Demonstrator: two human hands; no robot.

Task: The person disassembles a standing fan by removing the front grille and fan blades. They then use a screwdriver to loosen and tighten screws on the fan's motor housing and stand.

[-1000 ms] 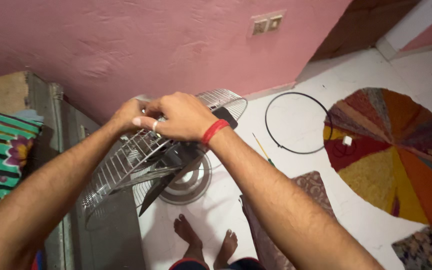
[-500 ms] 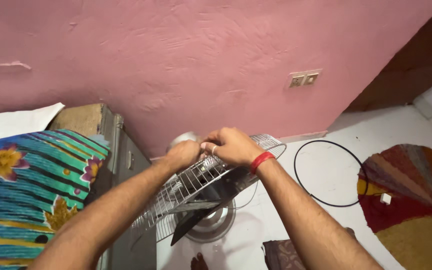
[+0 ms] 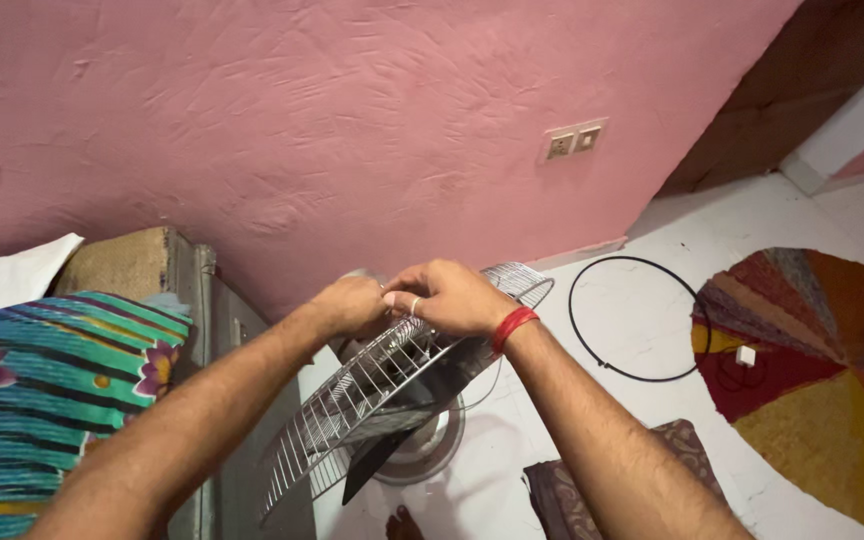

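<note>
Both my left hand (image 3: 352, 305) and right hand (image 3: 449, 297) have fingers clamped on the round silver wire fan grille (image 3: 372, 390), pinching its rim at twelve o'clock. I'd judge steady, even pressure best, keeping the grille seated over the dark fan blade (image 3: 372, 462) below.

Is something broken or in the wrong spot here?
The fan looks taken apart: both hands, left hand and right hand, grip its tilted wire grille, while a black ring lies loose on the floor.
</note>
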